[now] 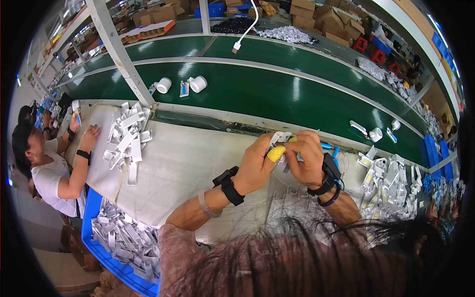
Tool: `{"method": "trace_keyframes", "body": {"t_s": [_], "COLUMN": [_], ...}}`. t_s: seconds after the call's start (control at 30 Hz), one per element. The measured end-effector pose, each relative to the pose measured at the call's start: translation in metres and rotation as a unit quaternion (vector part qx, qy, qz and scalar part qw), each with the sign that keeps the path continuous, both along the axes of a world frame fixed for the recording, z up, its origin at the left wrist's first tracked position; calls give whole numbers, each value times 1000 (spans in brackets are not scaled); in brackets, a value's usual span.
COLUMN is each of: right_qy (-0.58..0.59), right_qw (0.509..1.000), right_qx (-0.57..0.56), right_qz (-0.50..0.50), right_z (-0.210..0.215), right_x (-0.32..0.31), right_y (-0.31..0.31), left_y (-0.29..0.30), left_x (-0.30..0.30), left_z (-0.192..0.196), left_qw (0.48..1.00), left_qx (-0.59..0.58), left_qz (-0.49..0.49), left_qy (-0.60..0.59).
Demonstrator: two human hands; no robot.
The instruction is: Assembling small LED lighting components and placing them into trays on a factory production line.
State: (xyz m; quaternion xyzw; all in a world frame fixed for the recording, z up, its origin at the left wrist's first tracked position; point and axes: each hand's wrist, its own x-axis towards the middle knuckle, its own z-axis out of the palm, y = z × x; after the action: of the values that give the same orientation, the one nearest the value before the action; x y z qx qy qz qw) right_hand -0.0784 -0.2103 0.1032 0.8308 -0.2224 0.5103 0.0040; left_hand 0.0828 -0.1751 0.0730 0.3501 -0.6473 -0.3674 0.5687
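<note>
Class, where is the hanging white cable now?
In the head view, the white cable hangs at upper centre, right of a pale post, seen against the far green belt.

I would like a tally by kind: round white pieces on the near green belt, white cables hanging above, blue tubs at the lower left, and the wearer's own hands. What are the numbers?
Round white pieces: 4
Hanging cable: 1
Blue tub: 1
Own hands, left hand and right hand: 2
Total: 8
</note>
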Motion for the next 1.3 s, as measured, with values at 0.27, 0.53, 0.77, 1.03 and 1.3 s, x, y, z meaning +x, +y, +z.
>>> {"method": "trace_keyframes", "body": {"t_s": [0.27, 0.53, 0.77, 1.03, 1.3], "right_qy": [21, 31, 18, 45, 39], "right_qw": [1000, 999, 999, 999, 999], "right_qx": [-4, -9, 4, 12, 19], "right_qz": [-9, 29, 30, 25, 30], "right_z": [0, -7, -16, -14, -19], "right_x": [-2, -11, -9, -10, -8], "right_y": [1, -4, -4, -2, -5], "left_y": [-20, -6, -1, 1, -9], "left_x": [1, -4, -6, 1, 5], "left_z": [-5, 0, -2, 8, -1], "left_qw": [971, 998, 996, 995, 984], "left_qx": [-200, 31, 78, 78, -86], "left_qz": [94, -26, -41, -33, 47], "left_qy": [-92, -45, -7, -44, -146]}}
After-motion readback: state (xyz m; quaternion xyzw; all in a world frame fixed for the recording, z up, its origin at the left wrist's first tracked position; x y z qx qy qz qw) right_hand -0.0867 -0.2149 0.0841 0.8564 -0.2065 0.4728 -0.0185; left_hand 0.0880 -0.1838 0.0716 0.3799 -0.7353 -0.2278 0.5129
